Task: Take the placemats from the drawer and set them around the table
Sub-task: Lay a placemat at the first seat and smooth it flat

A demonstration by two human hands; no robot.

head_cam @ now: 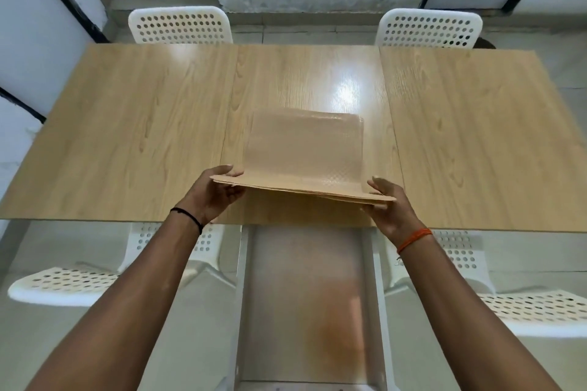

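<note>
A long wooden table [127,124] stood above an open drawer [305,295]. Over its near edge hung a stack of placemats [301,152], gripped at its ends by the left hand [219,194] and right hand [386,206], fingers curled beneath.

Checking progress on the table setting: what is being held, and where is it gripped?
The stack of placemats, gripped by left hand and right hand at opposite side edges.

Both forearms extend forward, bare. Left hand [219,189] and right hand [386,200] face each other, thumbs on top, fingers curled beneath, each in a pinching grip; a band circles each wrist.
</note>
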